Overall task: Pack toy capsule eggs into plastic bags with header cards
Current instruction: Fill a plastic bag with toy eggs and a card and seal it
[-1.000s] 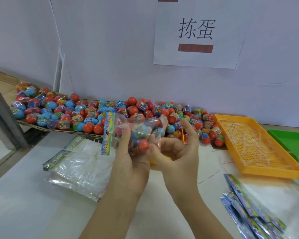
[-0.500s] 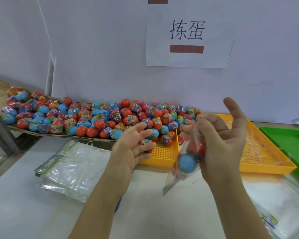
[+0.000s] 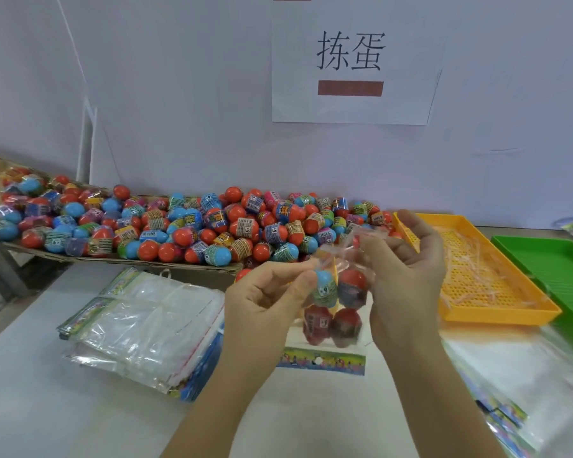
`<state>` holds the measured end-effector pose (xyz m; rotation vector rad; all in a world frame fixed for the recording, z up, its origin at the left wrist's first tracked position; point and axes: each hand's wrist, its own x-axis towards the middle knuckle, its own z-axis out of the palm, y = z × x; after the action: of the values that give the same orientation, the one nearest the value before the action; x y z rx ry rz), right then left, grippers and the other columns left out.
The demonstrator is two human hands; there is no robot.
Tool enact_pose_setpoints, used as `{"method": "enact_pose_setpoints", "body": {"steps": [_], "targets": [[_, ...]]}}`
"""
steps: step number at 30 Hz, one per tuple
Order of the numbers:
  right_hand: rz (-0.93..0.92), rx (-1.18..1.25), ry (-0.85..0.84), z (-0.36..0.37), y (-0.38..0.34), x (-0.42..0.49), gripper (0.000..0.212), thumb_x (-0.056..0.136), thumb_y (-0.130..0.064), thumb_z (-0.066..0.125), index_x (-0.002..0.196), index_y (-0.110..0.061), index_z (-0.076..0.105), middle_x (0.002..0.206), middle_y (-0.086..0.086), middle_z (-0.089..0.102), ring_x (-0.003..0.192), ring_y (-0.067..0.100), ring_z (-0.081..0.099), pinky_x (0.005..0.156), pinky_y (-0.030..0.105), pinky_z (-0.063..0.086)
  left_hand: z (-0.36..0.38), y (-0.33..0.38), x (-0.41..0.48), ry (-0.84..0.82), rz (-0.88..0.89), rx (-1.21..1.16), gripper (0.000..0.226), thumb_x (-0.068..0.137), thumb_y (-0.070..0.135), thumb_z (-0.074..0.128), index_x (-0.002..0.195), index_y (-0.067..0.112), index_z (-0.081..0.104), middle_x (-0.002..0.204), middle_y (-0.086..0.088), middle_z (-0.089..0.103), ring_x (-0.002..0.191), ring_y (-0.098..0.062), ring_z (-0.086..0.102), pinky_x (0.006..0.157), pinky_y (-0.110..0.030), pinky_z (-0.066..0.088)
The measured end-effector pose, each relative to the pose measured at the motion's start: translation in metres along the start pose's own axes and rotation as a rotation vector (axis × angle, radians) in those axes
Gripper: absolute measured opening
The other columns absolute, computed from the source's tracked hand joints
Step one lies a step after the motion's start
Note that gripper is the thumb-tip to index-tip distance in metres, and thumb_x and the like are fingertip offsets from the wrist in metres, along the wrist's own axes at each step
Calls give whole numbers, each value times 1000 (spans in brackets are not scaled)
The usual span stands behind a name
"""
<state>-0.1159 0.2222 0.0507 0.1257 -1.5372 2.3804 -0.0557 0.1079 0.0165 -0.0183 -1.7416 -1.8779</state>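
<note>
Left hand (image 3: pixel 272 292) and right hand (image 3: pixel 407 276) pinch the mouth of the clear plastic bag (image 3: pixel 336 338) of red and blue capsule eggs (image 3: pixel 353 284). The bag hangs between them, long axis toward 6 o'clock, colourful header card (image 3: pixel 321 361) lowest.

left hand (image 3: pixel 265 299) and right hand (image 3: pixel 407 276) gripping filled bag (image 3: pixel 336 305), egg pile (image 3: pixel 186 226) behind

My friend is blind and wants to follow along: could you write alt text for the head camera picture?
A left hand and a right hand hold up a clear bag of four capsule eggs by its upper end, its colourful header card hanging below. Around lie a heap of loose eggs, a yellow tray and a stack of empty bags.
</note>
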Motion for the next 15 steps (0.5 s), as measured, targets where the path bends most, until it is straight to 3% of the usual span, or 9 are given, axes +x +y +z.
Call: {"method": "enact_pose_setpoints", "body": {"steps": [2,4,9,12,15], "targets": [[2,-36,0,0,-2,0,49,83,10,60,108,-31,50,65,-6,63,70,20,67,75,39,57,-1,1,1,22,-43,-60,18,76,33,67,87,25,78,87,2,77,79,-16,74,61,-23,58],[-93,-128,6,1,-4,-3,53,81,9,63,107,-34,48,78,-2,63,76,17,64,74,34,55,-1,1,2,30,-73,-81,19,77,32,65,88,21,76,87,0,77,78,-17,74,60,-23,58],[-693,-546,-145,3,-8,-15,41,79,-15,69,109,-36,50,101,-10,55,100,18,55,89,39,46,-1,1,2,68,-128,-99,14,70,34,68,80,27,76,83,-1,76,78,-16,73,61,-24,58],[-608,-734,-320,1,-6,-12,26,81,-28,70,102,-39,60,102,-18,62,103,4,56,90,38,46,-1,1,2,68,-162,-104,4,78,23,70,78,26,73,80,1,75,74,-11,71,60,-24,58],[-414,-635,-403,-2,-2,-6,27,83,-11,72,85,-38,66,78,-19,68,79,-2,63,73,15,48,-2,-3,3,95,-177,-65,13,88,17,64,79,23,70,80,-2,74,72,-14,70,59,-23,57]]}}
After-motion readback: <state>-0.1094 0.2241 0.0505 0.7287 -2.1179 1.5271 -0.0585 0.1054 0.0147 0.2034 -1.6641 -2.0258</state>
